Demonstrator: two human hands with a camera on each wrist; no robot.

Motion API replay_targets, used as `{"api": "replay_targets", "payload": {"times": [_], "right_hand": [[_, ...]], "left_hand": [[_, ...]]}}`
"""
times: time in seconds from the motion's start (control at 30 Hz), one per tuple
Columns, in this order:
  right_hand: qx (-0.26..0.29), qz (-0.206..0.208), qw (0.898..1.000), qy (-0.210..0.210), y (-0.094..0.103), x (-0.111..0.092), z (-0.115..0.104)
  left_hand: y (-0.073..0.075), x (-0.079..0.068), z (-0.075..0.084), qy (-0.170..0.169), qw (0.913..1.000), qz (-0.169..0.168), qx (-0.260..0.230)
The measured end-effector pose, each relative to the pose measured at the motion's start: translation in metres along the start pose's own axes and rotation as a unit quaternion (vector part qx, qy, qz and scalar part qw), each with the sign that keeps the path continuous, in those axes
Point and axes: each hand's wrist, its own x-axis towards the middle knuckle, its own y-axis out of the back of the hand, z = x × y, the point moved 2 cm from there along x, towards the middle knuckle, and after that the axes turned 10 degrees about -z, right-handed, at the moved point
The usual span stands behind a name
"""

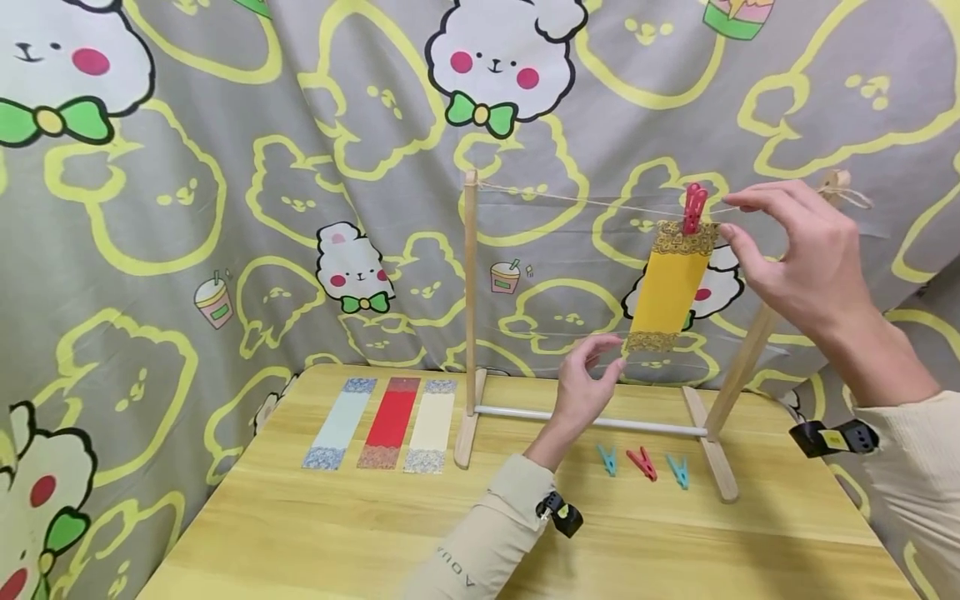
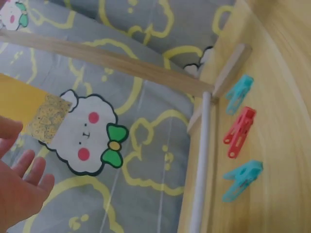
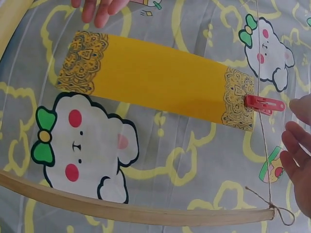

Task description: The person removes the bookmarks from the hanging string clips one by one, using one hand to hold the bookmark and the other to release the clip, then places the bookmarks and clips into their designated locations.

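A yellow paper strip [image 1: 670, 287] with dark lace-patterned ends hangs from a string [image 1: 577, 198], fastened at its top by a red clothespin [image 1: 694, 208]. My right hand [image 1: 813, 254] is just to the right of the clothespin, thumb and fingers spread apart with nothing between them. In the right wrist view a small gap shows between that hand and the clothespin [image 3: 265, 103]. Low down, my left hand [image 1: 585, 382] is beside the strip's bottom end, fingers loosely bent and holding nothing. The left wrist view shows part of this hand [image 2: 22, 187] near the patterned end.
A wooden frame with a left post [image 1: 471, 292], a right post [image 1: 742, 371] and a white bottom rod [image 1: 645, 426] carries the string. Before it lie a red clothespin [image 1: 642, 463] and two teal ones. Pale blue, red [image 1: 392, 421] and cream strips lie at left.
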Motion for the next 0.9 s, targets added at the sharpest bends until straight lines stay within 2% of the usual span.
{"api": "replay_targets", "payload": {"times": [0.17, 0.47, 0.67, 0.9], "right_hand": [[-0.001, -0.025, 1.000, 0.005, 0.000, 0.006, 0.004], [0.008, -0.061, 0.998, -0.014, 0.000, 0.017, 0.002], [0.008, -0.101, 0.995, -0.021, -0.002, 0.025, 0.001], [-0.005, -0.119, 0.993, -0.012, -0.001, 0.035, 0.001]], "left_hand": [[-0.008, 0.005, 0.003, 0.021, 0.9997, -0.002, -0.014], [-0.013, 0.016, 0.008, 0.000, 0.9991, -0.028, 0.033], [-0.017, 0.017, 0.008, -0.004, 0.9986, -0.021, 0.049], [-0.020, 0.015, 0.008, -0.040, 0.9988, 0.007, 0.028]]}}
